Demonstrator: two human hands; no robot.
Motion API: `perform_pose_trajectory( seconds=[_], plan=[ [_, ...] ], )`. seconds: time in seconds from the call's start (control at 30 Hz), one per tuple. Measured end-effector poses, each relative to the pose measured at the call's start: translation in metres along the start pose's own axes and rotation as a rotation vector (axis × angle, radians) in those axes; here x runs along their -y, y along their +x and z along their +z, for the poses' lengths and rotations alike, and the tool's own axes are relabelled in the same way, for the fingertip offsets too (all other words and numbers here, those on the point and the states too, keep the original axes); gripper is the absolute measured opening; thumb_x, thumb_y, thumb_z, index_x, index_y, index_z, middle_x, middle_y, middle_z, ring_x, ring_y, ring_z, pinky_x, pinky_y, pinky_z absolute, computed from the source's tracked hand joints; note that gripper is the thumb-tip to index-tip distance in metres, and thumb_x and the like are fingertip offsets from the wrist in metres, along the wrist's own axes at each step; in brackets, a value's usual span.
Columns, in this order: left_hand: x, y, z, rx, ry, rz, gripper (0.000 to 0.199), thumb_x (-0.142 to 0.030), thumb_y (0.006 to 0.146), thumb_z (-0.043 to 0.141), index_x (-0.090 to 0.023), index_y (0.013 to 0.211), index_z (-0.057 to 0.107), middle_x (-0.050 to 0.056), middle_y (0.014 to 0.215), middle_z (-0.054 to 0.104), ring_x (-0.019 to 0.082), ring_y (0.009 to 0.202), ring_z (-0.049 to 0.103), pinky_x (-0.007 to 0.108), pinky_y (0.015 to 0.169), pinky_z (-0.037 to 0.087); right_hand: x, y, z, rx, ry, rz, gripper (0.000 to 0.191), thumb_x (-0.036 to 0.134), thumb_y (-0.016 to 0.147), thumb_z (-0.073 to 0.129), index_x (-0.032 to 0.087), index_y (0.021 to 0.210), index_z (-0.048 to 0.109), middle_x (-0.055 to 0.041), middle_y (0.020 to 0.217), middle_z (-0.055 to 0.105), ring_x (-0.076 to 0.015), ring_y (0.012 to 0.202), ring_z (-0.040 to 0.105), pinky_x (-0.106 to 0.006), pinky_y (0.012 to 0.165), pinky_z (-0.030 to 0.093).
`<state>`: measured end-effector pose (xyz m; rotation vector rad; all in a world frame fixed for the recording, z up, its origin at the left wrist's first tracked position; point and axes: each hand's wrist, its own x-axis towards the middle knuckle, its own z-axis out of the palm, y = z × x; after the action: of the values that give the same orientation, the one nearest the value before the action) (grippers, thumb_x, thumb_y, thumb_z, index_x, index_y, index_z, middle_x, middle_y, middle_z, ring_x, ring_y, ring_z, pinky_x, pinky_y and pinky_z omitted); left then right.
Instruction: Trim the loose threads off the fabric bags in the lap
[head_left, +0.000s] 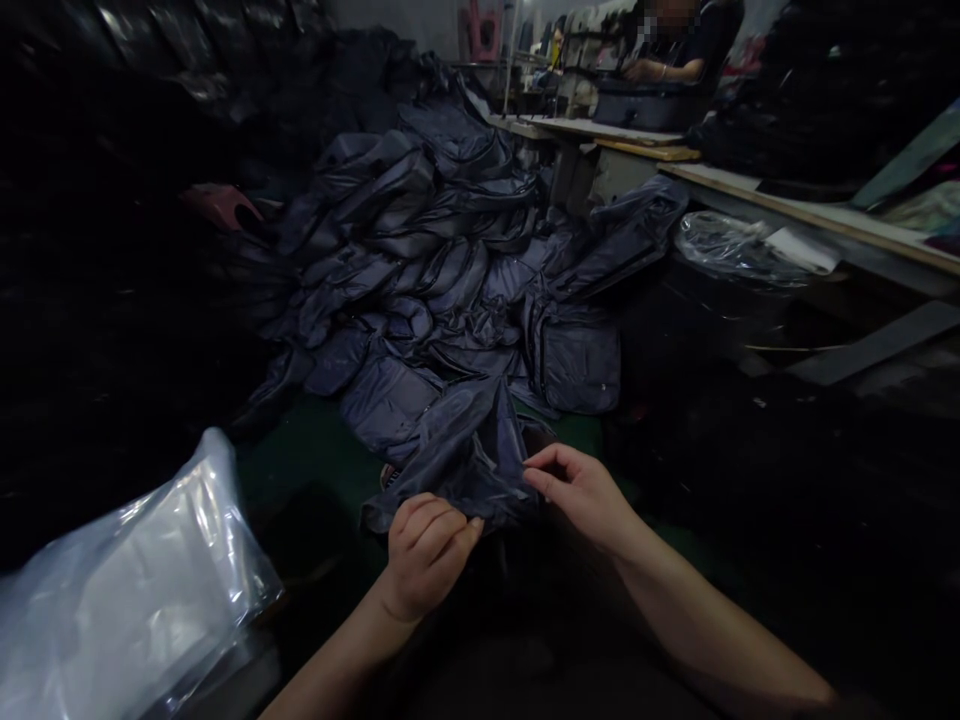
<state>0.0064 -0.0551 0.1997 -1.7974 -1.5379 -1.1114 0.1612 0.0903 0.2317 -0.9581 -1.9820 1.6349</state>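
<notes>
A dark blue fabric piece [472, 450], loose and creased, lies between my hands at the lower middle. My left hand [429, 548] has its fingers wrapped over the near edge of this fabric. On the right side, my right hand [574, 485] pinches the fabric's edge between thumb and fingertips. Beyond it, a large heap of similar dark blue fabric pieces [450, 200] spreads toward the back, with a squarish bag-like piece [581, 360] at its right front.
Clear plastic packaging [150, 590] lies at the lower left. Workbenches [795, 205] run along the right, with a plastic bag [739, 245] beside them. A person [686, 50] works at the back right. A pink object [225, 207] sits left of the heap.
</notes>
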Motion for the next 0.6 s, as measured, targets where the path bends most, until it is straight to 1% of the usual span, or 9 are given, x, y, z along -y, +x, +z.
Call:
perform_pose_trajectory(
  seconds=[0.03, 0.1, 0.2, 0.3, 0.43, 0.53, 0.6],
  plan=[
    [-0.0001, -0.0003, 0.0002, 0.003, -0.006, -0.002, 0.020, -0.003, 0.063, 0.071, -0.019, 0.070, 0.060, -0.002, 0.067, 0.060, 0.013, 0.071, 0.055, 0.033, 0.075, 0.048, -0.0018, 0.0007, 0.0002, -0.023, 0.019, 0.010, 0.022, 0.036, 0.076, 0.064, 0.017, 0.088, 0.064, 0.0005, 0.074, 0.061, -0.0135, 0.067, 0.055, -0.025, 0.063, 0.042],
    [-0.0005, -0.0003, 0.0003, -0.003, -0.012, 0.000, 0.021, -0.003, 0.062, 0.071, -0.018, 0.069, 0.060, -0.002, 0.066, 0.060, 0.013, 0.070, 0.055, 0.032, 0.075, 0.048, -0.0038, 0.0009, 0.0009, -0.011, 0.037, 0.015, 0.026, 0.037, 0.076, 0.064, 0.017, 0.092, 0.062, 0.0001, 0.076, 0.061, -0.0134, 0.068, 0.054, -0.025, 0.063, 0.042],
    [-0.0011, 0.0004, -0.0003, -0.011, -0.007, 0.006, 0.020, -0.002, 0.062, 0.071, -0.018, 0.068, 0.060, -0.002, 0.066, 0.059, 0.012, 0.070, 0.054, 0.032, 0.075, 0.047, -0.0033, -0.0013, 0.0016, 0.075, 0.005, 0.017, 0.029, 0.038, 0.076, 0.065, 0.017, 0.095, 0.062, -0.0009, 0.081, 0.062, -0.0139, 0.071, 0.054, -0.026, 0.065, 0.043],
    [-0.0011, -0.0003, -0.0015, 0.004, -0.012, 0.002, 0.021, -0.002, 0.062, 0.072, -0.017, 0.070, 0.060, -0.002, 0.067, 0.059, 0.012, 0.071, 0.054, 0.032, 0.075, 0.047, -0.0012, -0.0045, 0.0007, 0.181, -0.039, 0.027, 0.027, 0.038, 0.075, 0.066, 0.017, 0.092, 0.065, -0.0017, 0.083, 0.063, -0.0150, 0.074, 0.055, -0.026, 0.068, 0.043],
    [-0.0006, -0.0036, -0.0023, 0.011, -0.014, 0.000, 0.022, -0.001, 0.061, 0.072, -0.017, 0.071, 0.061, -0.001, 0.068, 0.060, 0.013, 0.072, 0.054, 0.033, 0.075, 0.047, 0.0005, -0.0058, -0.0003, 0.289, -0.006, 0.072, 0.027, 0.038, 0.073, 0.068, 0.017, 0.091, 0.067, -0.0027, 0.085, 0.064, -0.0174, 0.080, 0.057, -0.027, 0.069, 0.044],
    [-0.0007, -0.0050, -0.0018, 0.020, -0.018, 0.003, 0.022, -0.002, 0.061, 0.072, -0.017, 0.073, 0.062, -0.001, 0.069, 0.061, 0.013, 0.073, 0.054, 0.034, 0.076, 0.047, 0.0024, -0.0044, 0.0010, 0.328, 0.008, 0.064, 0.025, 0.035, 0.072, 0.070, 0.018, 0.089, 0.068, -0.0028, 0.087, 0.064, -0.0180, 0.083, 0.058, -0.027, 0.073, 0.045],
    [-0.0008, -0.0050, -0.0013, 0.019, -0.020, 0.003, 0.022, -0.002, 0.061, 0.072, -0.017, 0.073, 0.062, -0.001, 0.068, 0.061, 0.013, 0.073, 0.055, 0.033, 0.077, 0.047, 0.0037, -0.0032, 0.0025, 0.329, -0.008, 0.039, 0.024, 0.034, 0.071, 0.071, 0.018, 0.088, 0.069, -0.0026, 0.088, 0.064, -0.0179, 0.083, 0.058, -0.028, 0.074, 0.045]
  ],
)
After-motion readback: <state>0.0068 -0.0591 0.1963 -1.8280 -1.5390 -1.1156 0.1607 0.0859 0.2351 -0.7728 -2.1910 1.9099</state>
